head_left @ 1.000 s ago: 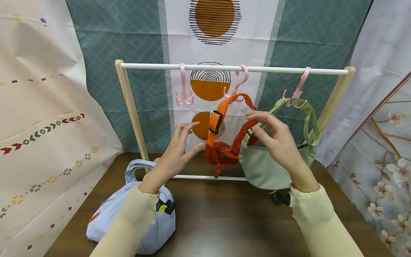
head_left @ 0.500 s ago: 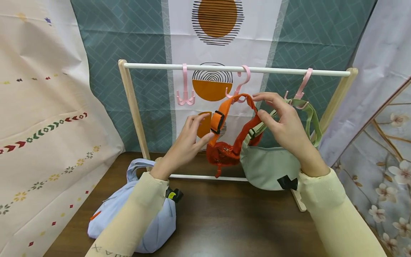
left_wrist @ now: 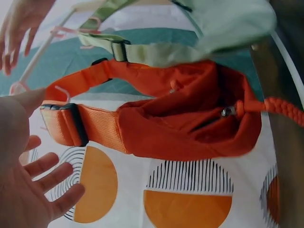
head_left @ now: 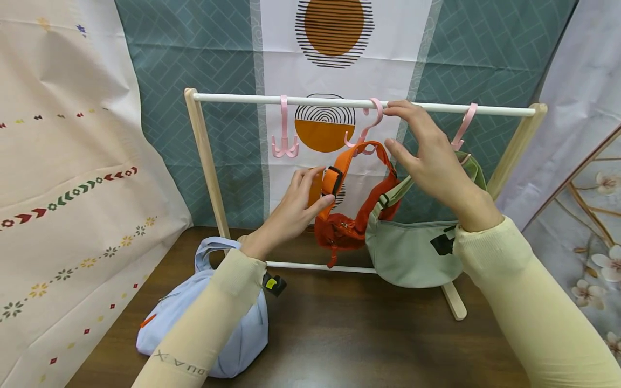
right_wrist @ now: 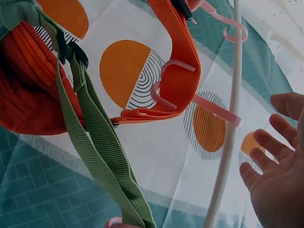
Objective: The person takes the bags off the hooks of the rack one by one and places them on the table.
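Patterned cloth (head_left: 335,81) backs a red bag (head_left: 343,231) (orange strap (left_wrist: 102,127), black buckle (left_wrist: 80,126)).

White tubular rail (head_left: 233,98) at rear of brown wooden table (head_left: 335,323), teal-white cloth (head_left: 194,54) behind. On rail: L pink plastic hook (head_left: 284,124); mid pink plastic hook (head_left: 379,111) w/ orange-red fabric waist bag (head_left: 339,231); R pink plastic hook (head_left: 464,125) w/ sage fabric crescent bag (head_left: 409,253), partly in front of waist bag. Light-blue fabric bag (head_left: 242,331) on table, front L. L hand (head_left: 291,213) just L of waist bag; R hand (head_left: 432,153) nr rail.
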Available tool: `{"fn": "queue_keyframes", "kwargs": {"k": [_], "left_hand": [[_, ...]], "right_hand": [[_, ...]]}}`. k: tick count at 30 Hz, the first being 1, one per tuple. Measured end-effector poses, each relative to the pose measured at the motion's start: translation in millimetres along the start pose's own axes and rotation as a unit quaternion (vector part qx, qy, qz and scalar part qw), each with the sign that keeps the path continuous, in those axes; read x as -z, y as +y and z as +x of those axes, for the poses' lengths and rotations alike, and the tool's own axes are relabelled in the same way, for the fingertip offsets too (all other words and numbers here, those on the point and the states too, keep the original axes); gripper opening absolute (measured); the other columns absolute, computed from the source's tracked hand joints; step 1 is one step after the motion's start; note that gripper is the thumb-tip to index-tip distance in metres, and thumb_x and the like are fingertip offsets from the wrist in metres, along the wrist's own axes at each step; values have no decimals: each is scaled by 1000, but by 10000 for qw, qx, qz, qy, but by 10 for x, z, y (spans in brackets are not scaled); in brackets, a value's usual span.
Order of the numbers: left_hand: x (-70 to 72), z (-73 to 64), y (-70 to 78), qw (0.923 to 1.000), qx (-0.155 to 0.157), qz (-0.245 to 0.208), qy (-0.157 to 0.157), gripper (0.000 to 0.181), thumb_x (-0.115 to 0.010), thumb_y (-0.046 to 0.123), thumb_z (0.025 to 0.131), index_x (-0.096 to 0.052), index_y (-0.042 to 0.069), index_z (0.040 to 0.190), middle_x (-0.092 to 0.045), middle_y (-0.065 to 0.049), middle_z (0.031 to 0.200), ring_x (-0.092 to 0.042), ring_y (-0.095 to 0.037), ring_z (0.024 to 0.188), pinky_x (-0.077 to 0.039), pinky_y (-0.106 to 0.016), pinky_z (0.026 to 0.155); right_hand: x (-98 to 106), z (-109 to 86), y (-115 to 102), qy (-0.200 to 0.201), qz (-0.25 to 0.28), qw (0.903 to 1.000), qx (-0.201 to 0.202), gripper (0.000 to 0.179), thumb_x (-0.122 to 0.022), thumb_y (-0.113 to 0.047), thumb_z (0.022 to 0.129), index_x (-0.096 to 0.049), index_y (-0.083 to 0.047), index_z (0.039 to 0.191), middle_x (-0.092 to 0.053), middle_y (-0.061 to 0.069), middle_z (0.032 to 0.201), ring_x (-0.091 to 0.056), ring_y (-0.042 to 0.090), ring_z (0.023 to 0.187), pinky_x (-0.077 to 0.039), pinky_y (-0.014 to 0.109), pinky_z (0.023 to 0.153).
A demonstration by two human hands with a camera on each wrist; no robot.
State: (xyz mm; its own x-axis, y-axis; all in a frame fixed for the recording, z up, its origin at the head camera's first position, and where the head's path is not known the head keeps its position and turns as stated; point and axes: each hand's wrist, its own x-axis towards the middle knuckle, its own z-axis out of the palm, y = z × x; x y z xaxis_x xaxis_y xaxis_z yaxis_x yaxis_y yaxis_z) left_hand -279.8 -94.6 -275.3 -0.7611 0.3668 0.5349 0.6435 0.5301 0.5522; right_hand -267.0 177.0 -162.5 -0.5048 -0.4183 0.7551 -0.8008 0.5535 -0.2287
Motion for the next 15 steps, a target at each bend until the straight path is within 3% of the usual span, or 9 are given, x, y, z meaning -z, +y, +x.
{"fn": "queue_keyframes", "kwargs": {"k": [4,7,11,15], "left_hand": [[-44,50,42,9982,-207,519,212,69,-57,41,107,-30,8,162,-39,-16,146,-45,-29,128,-40,-45,110],[-71,82,77,9973,-251,613,322,71,-58,42,107,-29,6,162,-40,-18,145,-46,-29,123,-42,-43,106],[-99,119,104,9982,-94,518,297,75,-59,43,106,-26,8,163,-38,-20,147,-46,-29,124,-44,-43,106],[-149,162,112,9991,143,381,152,80,-60,46,104,-21,13,165,-34,-18,151,-47,-30,126,-45,-45,108]], "right_hand": [[18,50,-12,-98,42,9999,-72,53,-66,-3,101,-50,-9,151,-45,7,158,-37,19,149,-26,37,123],[27,89,-29,-135,108,9997,-172,53,-67,-4,101,-50,-10,152,-45,6,158,-37,19,148,-26,36,123],[25,149,-53,-252,129,9993,-243,54,-67,-7,102,-49,-12,153,-44,5,159,-36,19,149,-25,37,124],[6,222,-39,-539,-255,9979,-246,58,-66,-13,103,-45,-14,157,-37,6,165,-23,17,157,-19,41,126]]}}
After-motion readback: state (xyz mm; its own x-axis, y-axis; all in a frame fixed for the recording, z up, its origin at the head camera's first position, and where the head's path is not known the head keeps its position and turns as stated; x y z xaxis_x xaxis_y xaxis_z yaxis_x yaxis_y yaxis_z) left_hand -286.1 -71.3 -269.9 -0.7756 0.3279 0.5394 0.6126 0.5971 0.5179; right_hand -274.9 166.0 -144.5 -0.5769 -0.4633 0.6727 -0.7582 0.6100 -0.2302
